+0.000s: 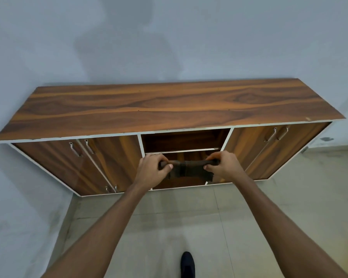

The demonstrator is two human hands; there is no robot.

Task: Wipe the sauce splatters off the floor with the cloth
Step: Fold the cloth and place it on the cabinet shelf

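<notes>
A low wooden cabinet stands just beyond the hands, its open middle shelves right behind them, while the dark cloth (rolled into a tight bar) stretches between the left hand and right hand, each curled round one end, above tiled floor reaching back to a dark shoe.

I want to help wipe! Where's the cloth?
In the head view, the dark brown cloth is mid-frame, gripped between the left hand and right hand, before the open middle of the brown wooden cabinet.
</notes>
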